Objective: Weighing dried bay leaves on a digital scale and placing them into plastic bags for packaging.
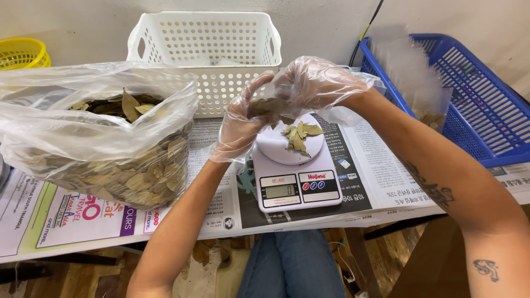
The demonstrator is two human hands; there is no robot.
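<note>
Both my hands wear clear plastic gloves and meet above a small white kitchen scale (292,176). My left hand (243,121) and my right hand (314,83) together grip a bunch of dried bay leaves (268,106) inside a small clear bag. A few loose leaves (300,135) lie on the scale's round white plate. To the left stands a large clear plastic bag (94,132), open at the top and full of dried leaves.
A white perforated basket (207,49) stands behind the scale against the wall. A blue basket (469,94) at the right holds filled clear packets. A yellow basket (22,52) sits far left. Newspaper (375,176) covers the table. My knees show under the edge.
</note>
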